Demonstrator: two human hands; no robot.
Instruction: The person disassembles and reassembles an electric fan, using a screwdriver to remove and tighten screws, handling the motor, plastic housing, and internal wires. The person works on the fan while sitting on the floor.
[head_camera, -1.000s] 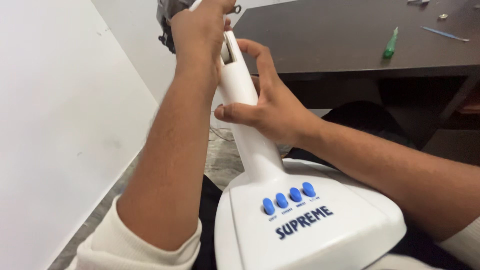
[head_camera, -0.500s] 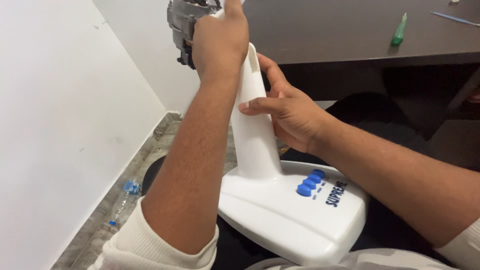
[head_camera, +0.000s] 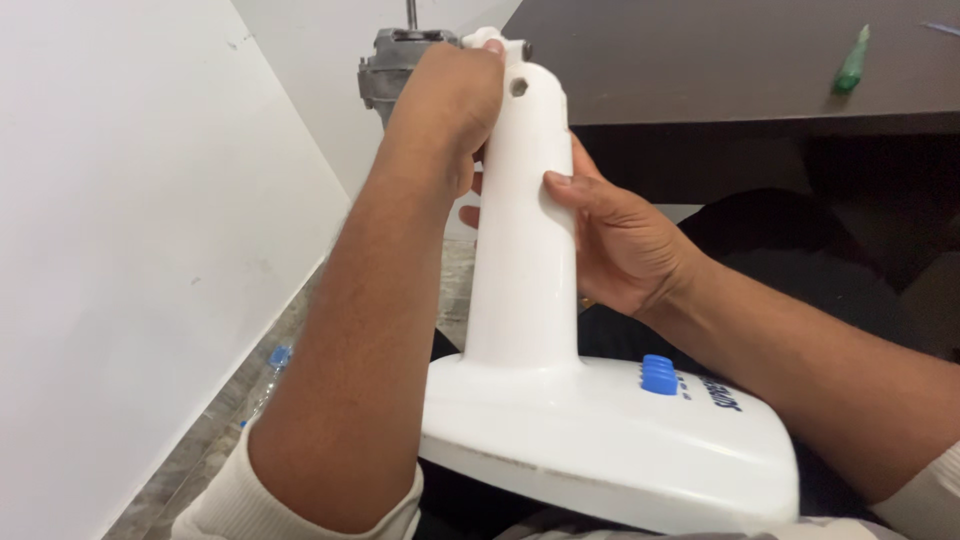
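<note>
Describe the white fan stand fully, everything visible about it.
The fan stand looks like glossy white plastic: a broad flat base with a row of blue buttons and a tall neck, upright with a slight tilt. A round hole shows near the neck's top. The base rests on the person's lap, its front edge a little grimy. The right hand wraps the neck's middle; the left hand grips its top, beside a grey metal motor.
</note>
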